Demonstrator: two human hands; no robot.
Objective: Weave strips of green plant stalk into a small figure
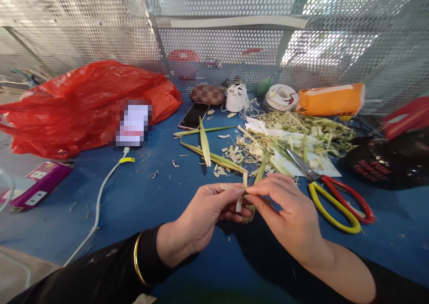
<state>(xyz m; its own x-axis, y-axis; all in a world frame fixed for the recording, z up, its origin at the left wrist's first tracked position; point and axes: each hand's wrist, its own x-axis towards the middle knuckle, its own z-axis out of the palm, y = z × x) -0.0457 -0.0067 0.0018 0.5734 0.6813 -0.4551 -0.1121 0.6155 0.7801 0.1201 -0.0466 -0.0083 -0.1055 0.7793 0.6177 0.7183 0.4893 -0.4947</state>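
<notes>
Low over the blue table, my left hand (214, 205) pinches a small piece of pale folded leaf strips (245, 181) between thumb and fingers. My right hand (284, 203) meets it from the other side, its thumb and forefinger closed on the same leaf strips. Short ends stick out above, below and to the left of the fingertips. Scissors (310, 174) with one yellow and one red handle lie open just right of my right hand. Beyond my hands lie a loose pale green leaf (204, 143) and longer leaf blades (217, 156).
A heap of leaf scraps (308, 127) covers the back right, before an orange packet (330, 99) and a tape roll (281, 97). A black bottle (385, 161) stands right. Left are a red plastic bag (90, 103), a cabled phone (133, 125) and a purple box (42, 183). Perforated metal (217, 40) closes the back.
</notes>
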